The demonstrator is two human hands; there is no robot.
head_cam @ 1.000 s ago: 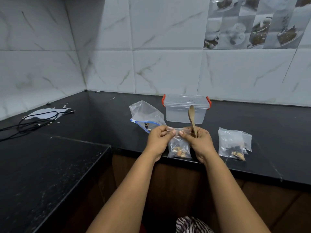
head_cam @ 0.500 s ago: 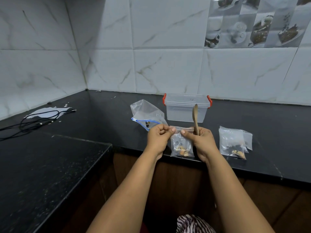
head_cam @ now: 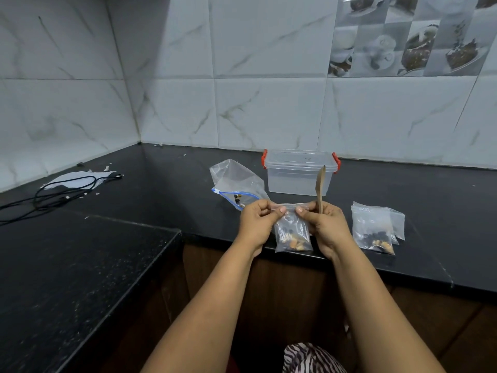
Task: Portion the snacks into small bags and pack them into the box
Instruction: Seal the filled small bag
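A small clear bag [head_cam: 292,235] with nuts and dark pieces at its bottom hangs over the counter's front edge. My left hand [head_cam: 256,224] pinches the left end of its zip top. My right hand [head_cam: 325,224] pinches the right end and also holds a wooden spoon [head_cam: 320,188] upright. Behind my hands stands the clear plastic box [head_cam: 298,172], lid on, with red clips. A larger zip bag with a blue seal [head_cam: 236,184] lies to its left, a few snacks inside. Filled small bags [head_cam: 375,228] lie stacked at the right.
A black cable [head_cam: 61,191] and white paper [head_cam: 78,177] lie at the far left of the black counter [head_cam: 443,211]. A lower black counter section [head_cam: 67,265] juts forward on the left. Tiled walls close the back and left.
My hands have spread a little along the bag's zip top. The spoon stays upright in my right hand.
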